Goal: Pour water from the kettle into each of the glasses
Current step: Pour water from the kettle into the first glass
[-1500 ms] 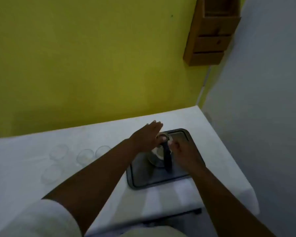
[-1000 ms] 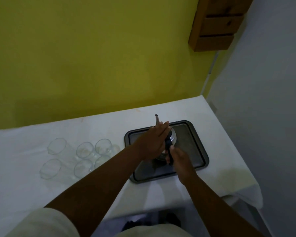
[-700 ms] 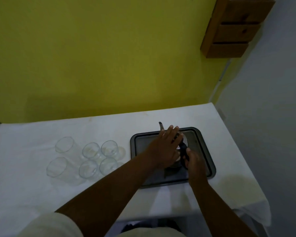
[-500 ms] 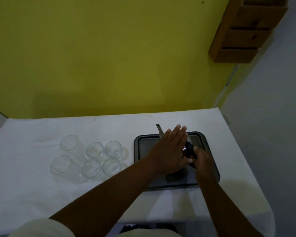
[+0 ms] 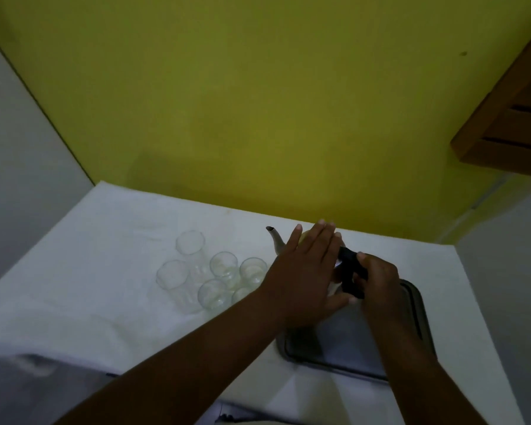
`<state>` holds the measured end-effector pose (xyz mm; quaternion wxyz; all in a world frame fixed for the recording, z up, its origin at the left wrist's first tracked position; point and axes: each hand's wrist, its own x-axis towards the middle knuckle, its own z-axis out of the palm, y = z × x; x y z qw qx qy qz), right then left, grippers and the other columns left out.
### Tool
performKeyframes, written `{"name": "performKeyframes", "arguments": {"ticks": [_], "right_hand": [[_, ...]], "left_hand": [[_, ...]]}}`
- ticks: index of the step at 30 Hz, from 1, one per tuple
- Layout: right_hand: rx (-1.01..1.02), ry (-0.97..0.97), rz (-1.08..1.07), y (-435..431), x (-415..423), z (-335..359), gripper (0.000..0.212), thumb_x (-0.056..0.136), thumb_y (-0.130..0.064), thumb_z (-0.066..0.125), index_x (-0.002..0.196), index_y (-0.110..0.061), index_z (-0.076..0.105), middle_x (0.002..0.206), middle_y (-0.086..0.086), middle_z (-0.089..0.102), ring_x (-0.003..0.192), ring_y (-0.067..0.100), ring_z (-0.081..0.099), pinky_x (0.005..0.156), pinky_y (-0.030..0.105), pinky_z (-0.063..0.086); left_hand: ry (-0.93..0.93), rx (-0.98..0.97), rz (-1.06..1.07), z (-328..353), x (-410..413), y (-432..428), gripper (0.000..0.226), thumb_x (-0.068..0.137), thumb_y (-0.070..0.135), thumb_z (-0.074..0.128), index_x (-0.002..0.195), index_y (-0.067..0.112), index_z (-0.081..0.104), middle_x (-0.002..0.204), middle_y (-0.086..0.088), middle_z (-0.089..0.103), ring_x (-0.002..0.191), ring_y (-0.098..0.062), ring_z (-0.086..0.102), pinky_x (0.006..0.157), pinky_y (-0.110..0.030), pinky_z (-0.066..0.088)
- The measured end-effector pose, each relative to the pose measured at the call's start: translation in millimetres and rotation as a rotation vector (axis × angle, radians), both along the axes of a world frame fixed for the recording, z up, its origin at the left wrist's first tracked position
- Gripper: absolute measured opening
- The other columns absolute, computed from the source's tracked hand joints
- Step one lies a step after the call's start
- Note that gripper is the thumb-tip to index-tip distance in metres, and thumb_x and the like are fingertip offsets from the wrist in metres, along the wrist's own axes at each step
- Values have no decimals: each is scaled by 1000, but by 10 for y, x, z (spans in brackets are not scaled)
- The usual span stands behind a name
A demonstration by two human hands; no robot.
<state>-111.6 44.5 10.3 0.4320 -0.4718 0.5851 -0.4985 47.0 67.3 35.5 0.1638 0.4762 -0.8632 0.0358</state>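
Nearest, toward table's (image 5: 74,302) right front corner: dark rectangular metal tray (image 5: 417,320), rounded corners, raised rim, smooth. Above its far-left part: kettle (image 5: 277,244), pale metal, mostly hidden; narrow curved spout aimed left and away. Right hand (image 5: 376,282) clenched round black kettle handle (image 5: 348,273). Left hand (image 5: 304,277) flat, fingers extended, lying over kettle top. Left of tray, mid-table: six clear cylindrical glasses (image 5: 223,265), upright, clustered on white cloth. Behind: matte yellow wall (image 5: 258,102); wooden shelf (image 5: 509,118).

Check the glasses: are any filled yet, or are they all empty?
Apparently empty: the glasses look clear with no visible waterline, though the dim light leaves doubt. The kettle spout isn't over them.
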Motion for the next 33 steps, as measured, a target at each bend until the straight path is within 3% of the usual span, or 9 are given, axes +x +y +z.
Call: {"name": "performKeyframes", "arguments": {"ticks": [3, 8, 13, 16, 19, 22, 26, 33], "right_hand": [[-25, -44, 21, -37, 278, 68, 49, 77, -31, 50, 78, 18, 59, 68, 27, 58, 64, 31, 52, 61, 40, 42], [9, -44, 132, 8, 711, 136, 26, 85, -21, 51, 66, -9, 65, 67, 17, 60, 60, 18, 60, 53, 24, 47], [62, -31, 193, 63, 1049, 134, 27, 75, -30, 52, 67, -9, 68, 73, 24, 63, 71, 32, 60, 65, 36, 46], [91, -17, 212, 86, 1191, 122, 27, 73, -31, 53, 64, -11, 69, 68, 17, 65, 70, 32, 59, 64, 34, 45], [111, 26, 249, 102, 1299, 105, 42, 72, -36, 53, 73, 2, 70, 80, 32, 66, 73, 44, 61, 65, 40, 47], [112, 44, 268, 141, 1375, 125, 41, 76, -33, 54, 75, 5, 68, 75, 27, 65, 71, 35, 60, 65, 41, 48], [132, 86, 261, 154, 1457, 156, 29, 88, -17, 56, 62, -13, 67, 71, 16, 65, 73, 34, 61, 70, 48, 53], [76, 209, 284, 144, 1527, 176, 32, 87, -16, 58, 56, -15, 65, 65, 13, 65, 72, 34, 60, 73, 52, 52]], "left_hand": [[-21, -3, 75, 48, 243, 72, 97, 83, 68, 35, 147, -4, 31, 156, -24, 23, 147, -34, 14, 115, -56, 14], [-45, 2, 189, 56, 637, 232, 99, 83, 71, 36, 147, -5, 30, 156, -24, 22, 147, -35, 13, 115, -56, 14], [-25, 27, 268, 18, 918, 405, 100, 83, 71, 34, 148, -4, 28, 157, -24, 21, 147, -35, 13, 116, -55, 15], [-7, 36, 300, 1, 1054, 495, 99, 85, 69, 43, 149, -4, 26, 158, -23, 18, 147, -34, 11, 118, -51, 12], [19, 28, 319, -18, 1169, 566, 99, 85, 68, 48, 149, -4, 26, 158, -24, 18, 147, -34, 12, 119, -48, 10], [36, 34, 335, -50, 1241, 615, 100, 85, 70, 47, 148, -5, 27, 157, -24, 19, 147, -34, 13, 118, -48, 13], [82, 51, 350, -90, 1308, 680, 100, 85, 69, 47, 148, -5, 27, 157, -24, 20, 146, -35, 15, 118, -49, 14], [138, 54, 352, -127, 1403, 732, 102, 83, 70, 49, 148, -5, 27, 157, -24, 19, 147, -34, 13, 118, -48, 13]]}}
